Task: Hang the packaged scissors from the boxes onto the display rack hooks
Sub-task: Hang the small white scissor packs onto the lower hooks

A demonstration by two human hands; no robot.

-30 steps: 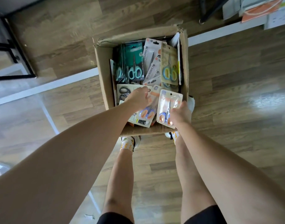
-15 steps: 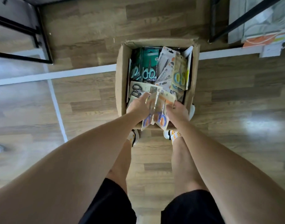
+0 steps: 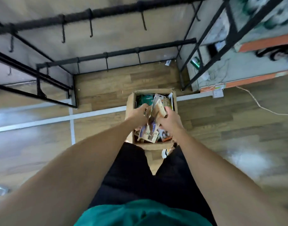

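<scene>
The rack (image 3: 107, 54) with its bare hooks (image 3: 90, 28) has come into view beyond the box (image 3: 130, 103) as the person straightens up, so hanging looks next. The packs (image 3: 148, 128) are now lifted above the box; the left hand (image 3: 138, 112) and right hand (image 3: 168, 120) each clasp them, fingers curled.

Both arms stretched fwd and down, forearms converging toward centre. Left hand (image 3: 139, 113) back-up, fingers curled round a packet edge, pinching it. Right hand (image 3: 170, 118) close beside it, nearly touching, fingers wrapped round a second packet, thumb side facing left. Wrists roughly straight. Motion blur, so exact finger positions unclear. Legs in dark shorts below, green top at btm edge.
</scene>
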